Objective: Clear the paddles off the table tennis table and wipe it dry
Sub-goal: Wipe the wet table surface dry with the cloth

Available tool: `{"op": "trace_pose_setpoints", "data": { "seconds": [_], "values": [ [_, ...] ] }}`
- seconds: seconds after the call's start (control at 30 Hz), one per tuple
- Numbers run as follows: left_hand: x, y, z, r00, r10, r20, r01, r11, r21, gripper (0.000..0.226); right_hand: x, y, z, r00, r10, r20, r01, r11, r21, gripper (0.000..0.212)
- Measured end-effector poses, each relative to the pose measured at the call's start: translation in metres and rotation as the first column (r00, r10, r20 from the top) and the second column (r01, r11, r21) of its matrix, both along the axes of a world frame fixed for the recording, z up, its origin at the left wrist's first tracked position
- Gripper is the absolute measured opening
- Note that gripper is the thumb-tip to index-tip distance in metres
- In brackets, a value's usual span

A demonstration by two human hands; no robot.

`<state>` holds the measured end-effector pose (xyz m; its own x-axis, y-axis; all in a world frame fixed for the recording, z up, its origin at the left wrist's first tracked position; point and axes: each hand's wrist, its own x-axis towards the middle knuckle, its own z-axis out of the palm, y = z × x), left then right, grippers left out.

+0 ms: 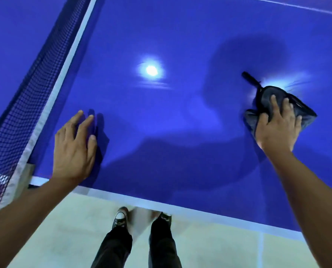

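Beneath fingers (275,105) of right hand (277,132): cloth (267,94)

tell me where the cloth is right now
In the head view the cloth lies on the right side of the table, pressed under the right hand, far from the net at the left.

Glossy blue table (171,117), smooth enough to mirror a lamp. Dark cloth (273,105), soft, matt, creased. Net (20,105) of dark woven mesh with a white tape band. Floor (74,229) pale, matt.
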<state>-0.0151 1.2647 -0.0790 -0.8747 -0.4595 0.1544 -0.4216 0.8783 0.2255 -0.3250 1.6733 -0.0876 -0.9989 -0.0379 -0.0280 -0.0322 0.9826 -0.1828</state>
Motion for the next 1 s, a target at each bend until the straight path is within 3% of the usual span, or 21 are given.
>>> {"op": "trace_pose_setpoints", "data": {
  "seconds": [0.1, 0.2, 0.43, 0.63, 0.77, 0.9, 1.0],
  "values": [
    [0.069, 0.026, 0.003, 0.993, 0.119, 0.015, -0.12, 0.99, 0.077, 0.053, 0.003, -0.008, 0.004, 1.0, -0.011, 0.018, 0.011, 1.0, -0.004, 0.067],
    [0.113, 0.045, -0.002, 0.991, 0.13, 0.026, -0.132, 0.987, 0.09, 0.052, 0.02, -0.052, 0.007, 1.0, -0.016, 0.013, 0.016, 1.0, -0.012, 0.07],
    [0.139, 0.048, -0.008, 0.994, 0.058, 0.094, -0.071, 0.987, 0.141, 0.056, 0.118, -0.284, -0.004, 0.906, 0.417, -0.071, -0.419, 0.908, -0.014, 0.07],
    [0.14, 0.049, -0.013, 0.995, 0.011, 0.101, -0.02, 0.996, 0.087, 0.058, 0.221, -0.415, 0.004, 0.704, 0.709, 0.026, -0.708, 0.705, -0.038, 0.065],
    [0.141, 0.05, -0.013, 0.996, 0.005, 0.093, -0.01, 0.998, 0.059, 0.059, 0.21, -0.381, 0.009, 0.703, 0.71, 0.048, -0.709, 0.704, -0.027, 0.062],
    [0.143, 0.049, -0.015, 0.995, -0.002, 0.097, -0.003, 0.998, 0.055, 0.06, 0.168, -0.261, 0.005, 0.86, 0.509, -0.033, -0.51, 0.856, -0.079, 0.063],
    [0.14, 0.053, -0.015, 0.995, 0.016, 0.101, -0.023, 0.998, 0.066, 0.061, 0.133, -0.142, 0.005, 0.963, 0.267, -0.019, -0.268, 0.961, -0.071, 0.064]
  ]
}}
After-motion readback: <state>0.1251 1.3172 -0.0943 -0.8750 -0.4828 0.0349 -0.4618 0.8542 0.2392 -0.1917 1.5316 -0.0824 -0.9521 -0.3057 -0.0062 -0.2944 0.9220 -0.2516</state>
